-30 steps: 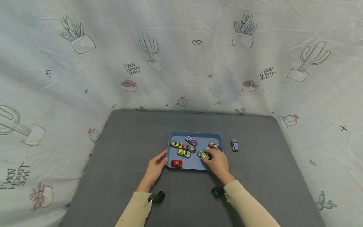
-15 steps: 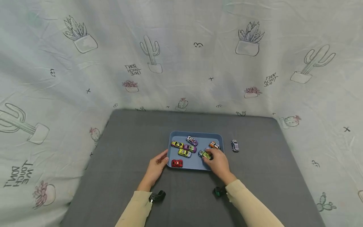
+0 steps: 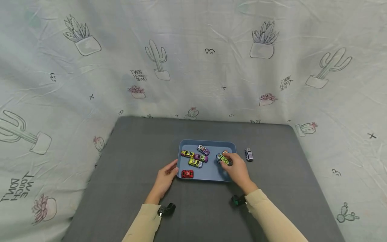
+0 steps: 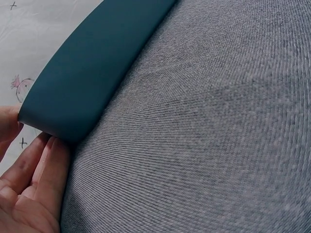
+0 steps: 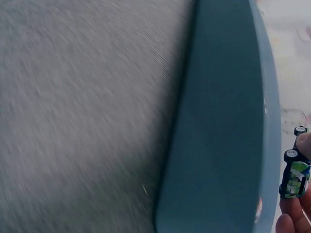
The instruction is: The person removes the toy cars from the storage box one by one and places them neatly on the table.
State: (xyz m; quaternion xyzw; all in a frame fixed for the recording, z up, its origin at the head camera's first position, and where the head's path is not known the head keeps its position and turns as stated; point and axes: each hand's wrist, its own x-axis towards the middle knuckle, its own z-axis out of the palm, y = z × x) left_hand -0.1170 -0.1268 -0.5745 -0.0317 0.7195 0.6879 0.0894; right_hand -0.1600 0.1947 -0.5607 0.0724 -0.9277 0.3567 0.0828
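Nearest us, below the fingers, we see two pale sleeves point(image 3: 142, 222), with a dark camera point(image 3: 167, 209) at each wrist. The left hand point(image 3: 164, 177) holds the tray point(image 3: 208, 173) by its near left corner; in the left wrist view we find one digit at the rim and the others against the outer wall, lower down. Just right of those fingers, inside the tray, sits the red car point(image 3: 187, 173). The right hand point(image 3: 239, 169) has thumb and fingers clamped on the green car point(image 3: 223, 159), which is over the tray's right half (the right wrist view shows its wheels past the rim). Left of the right fingers, we count four more cars in a loose cluster: the lime car point(image 3: 195, 163), the purple car point(image 3: 201, 157) just beyond it, the yellow car point(image 3: 187, 154) and, farthest, the white car point(image 3: 203, 149). Just beyond the right fingertips peeks the orange car point(image 3: 225, 152), mostly hidden from us. Right of that hand, outside the tray, the silver car point(image 3: 249, 154) stands on the grey table point(image 3: 145, 144). Well past all the fingers, we see a cloth point(image 3: 193, 77) hanging, printed with potted cacti and other plants.
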